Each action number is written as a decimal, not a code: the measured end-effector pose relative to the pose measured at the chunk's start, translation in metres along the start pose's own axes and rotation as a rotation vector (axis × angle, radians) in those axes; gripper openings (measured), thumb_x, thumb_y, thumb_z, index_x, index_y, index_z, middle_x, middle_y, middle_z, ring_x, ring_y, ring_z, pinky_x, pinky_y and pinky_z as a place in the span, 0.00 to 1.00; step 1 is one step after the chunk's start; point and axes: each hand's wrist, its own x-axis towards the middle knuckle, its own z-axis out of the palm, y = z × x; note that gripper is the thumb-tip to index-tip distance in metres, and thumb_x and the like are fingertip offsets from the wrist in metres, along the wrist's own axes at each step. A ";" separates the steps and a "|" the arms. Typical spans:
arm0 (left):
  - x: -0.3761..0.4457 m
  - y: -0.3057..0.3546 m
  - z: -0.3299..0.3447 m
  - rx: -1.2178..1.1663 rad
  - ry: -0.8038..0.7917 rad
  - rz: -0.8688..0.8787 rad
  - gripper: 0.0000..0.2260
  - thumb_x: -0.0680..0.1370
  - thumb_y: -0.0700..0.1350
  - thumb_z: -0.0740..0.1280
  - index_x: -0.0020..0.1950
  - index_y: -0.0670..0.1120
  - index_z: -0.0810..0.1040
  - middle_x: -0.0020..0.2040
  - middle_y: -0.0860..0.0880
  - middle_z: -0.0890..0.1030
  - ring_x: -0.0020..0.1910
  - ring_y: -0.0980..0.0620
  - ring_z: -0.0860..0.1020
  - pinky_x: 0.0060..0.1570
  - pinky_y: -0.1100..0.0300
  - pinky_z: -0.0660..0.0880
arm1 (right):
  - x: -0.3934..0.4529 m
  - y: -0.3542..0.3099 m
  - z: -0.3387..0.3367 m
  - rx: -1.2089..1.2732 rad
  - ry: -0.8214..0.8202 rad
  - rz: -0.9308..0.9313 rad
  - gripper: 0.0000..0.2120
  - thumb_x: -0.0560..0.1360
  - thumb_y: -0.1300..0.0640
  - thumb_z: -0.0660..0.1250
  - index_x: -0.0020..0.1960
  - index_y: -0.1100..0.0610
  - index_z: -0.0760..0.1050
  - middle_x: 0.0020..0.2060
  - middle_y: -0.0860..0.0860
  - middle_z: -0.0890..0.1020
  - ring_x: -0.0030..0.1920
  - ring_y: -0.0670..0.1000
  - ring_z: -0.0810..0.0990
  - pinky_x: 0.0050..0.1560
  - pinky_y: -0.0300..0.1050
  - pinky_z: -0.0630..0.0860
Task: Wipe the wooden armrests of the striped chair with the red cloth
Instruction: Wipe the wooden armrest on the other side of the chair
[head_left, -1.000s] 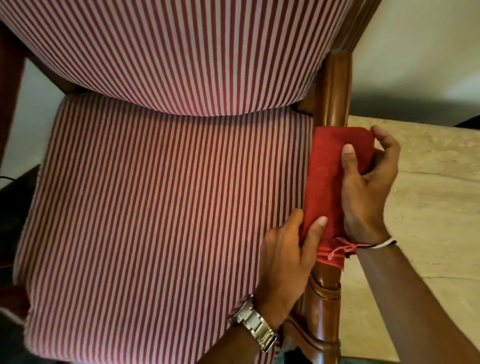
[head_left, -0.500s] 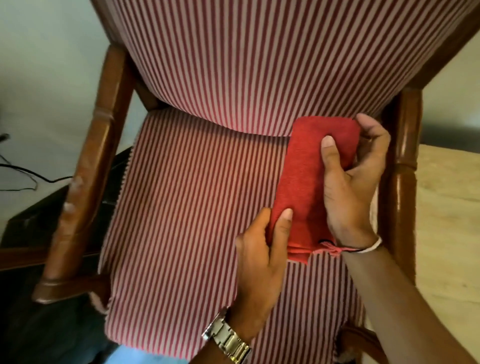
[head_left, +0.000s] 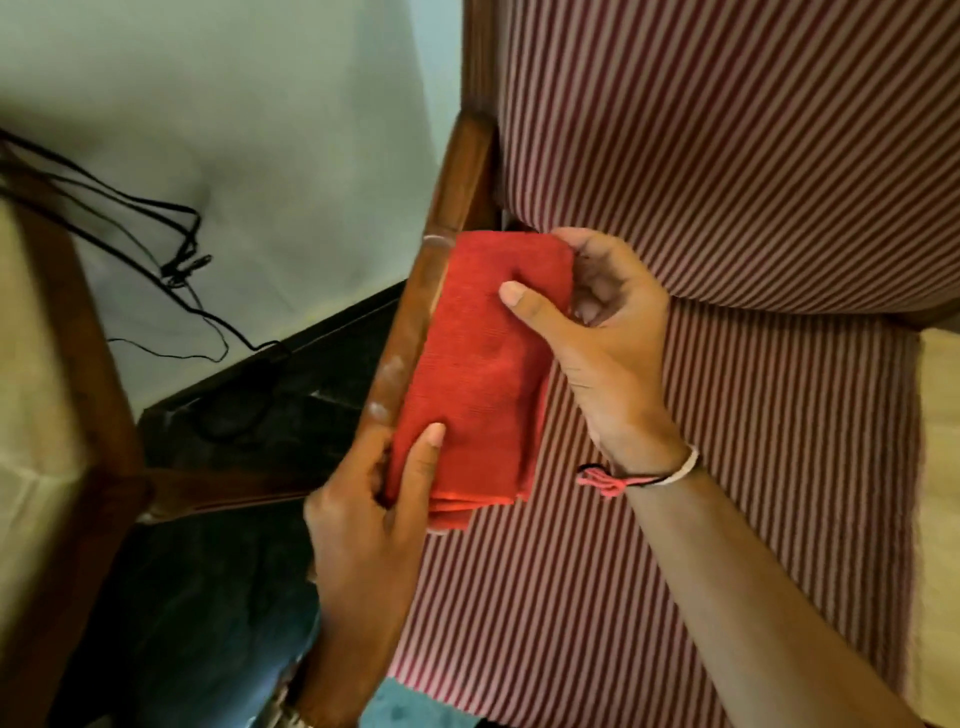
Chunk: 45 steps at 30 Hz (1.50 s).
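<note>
Fingers of the left hand (head_left: 363, 499) pinched the lower end of the folded red cloth (head_left: 478, 364) at the frame's centre, thumb on top. The right hand (head_left: 608, 338) gripped the cloth's upper end, thumb pressed into the fabric and fingers curled behind it. Both hands held the cloth against the inner side of the wooden armrest (head_left: 415, 312), which ran diagonally beside it. Right of them lay the striped chair (head_left: 753, 467), and 1 tangle of black cables (head_left: 176, 249) showed at the upper left.
</note>
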 end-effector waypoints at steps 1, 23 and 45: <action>0.007 -0.010 -0.014 0.028 0.023 -0.002 0.19 0.79 0.63 0.62 0.43 0.48 0.77 0.30 0.47 0.79 0.27 0.50 0.80 0.28 0.47 0.80 | -0.001 0.004 0.019 -0.021 -0.022 -0.005 0.22 0.69 0.65 0.80 0.61 0.65 0.77 0.54 0.58 0.85 0.54 0.51 0.86 0.53 0.42 0.82; 0.102 -0.064 -0.010 0.548 -0.399 0.341 0.27 0.82 0.49 0.49 0.82 0.44 0.56 0.84 0.39 0.51 0.82 0.41 0.51 0.77 0.40 0.64 | -0.023 0.160 0.020 -1.207 -0.110 -0.241 0.25 0.85 0.43 0.55 0.74 0.59 0.70 0.69 0.58 0.75 0.69 0.55 0.75 0.67 0.55 0.75; 0.155 -0.046 0.059 0.734 -0.304 0.456 0.27 0.87 0.51 0.49 0.83 0.45 0.45 0.84 0.39 0.47 0.83 0.41 0.48 0.81 0.43 0.55 | -0.046 0.237 -0.035 -1.583 -0.454 -0.295 0.32 0.84 0.40 0.47 0.84 0.54 0.52 0.83 0.58 0.53 0.84 0.57 0.52 0.83 0.57 0.52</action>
